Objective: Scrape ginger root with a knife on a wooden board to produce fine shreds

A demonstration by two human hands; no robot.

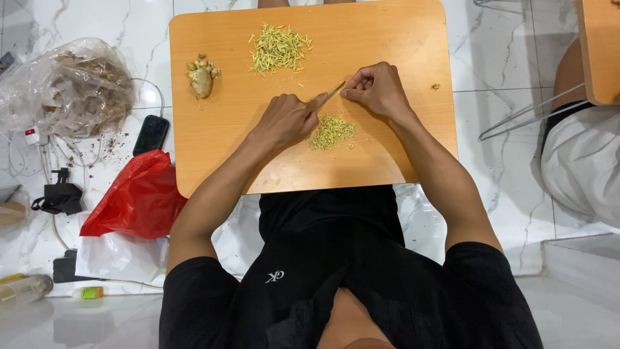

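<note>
At the bottom of the frame a black shirt is seen, with two bare forearms stretched up to an orange wooden table top (213, 161) with rounded corners. At mid-frame a small heap of finely shredded yellow-green strips (330, 131) is spread on the wood, just below and between the two hands. The left hand (287, 119) is curled beside it, forefinger extended onto a thin metal blade (333, 94). The right hand (376, 88) is clenched around the blade's handle end. Farther up, a larger pile of the same yellow-green shreds (278, 48) is laid near the top edge, and a knobbly pale-brown root piece (201, 77) is placed to its left. On the white marble floor at left, a crumpled red plastic bag (139, 197), a black phone (151, 134) and a clear bag of brown scraps (71, 87) are seen.
</note>
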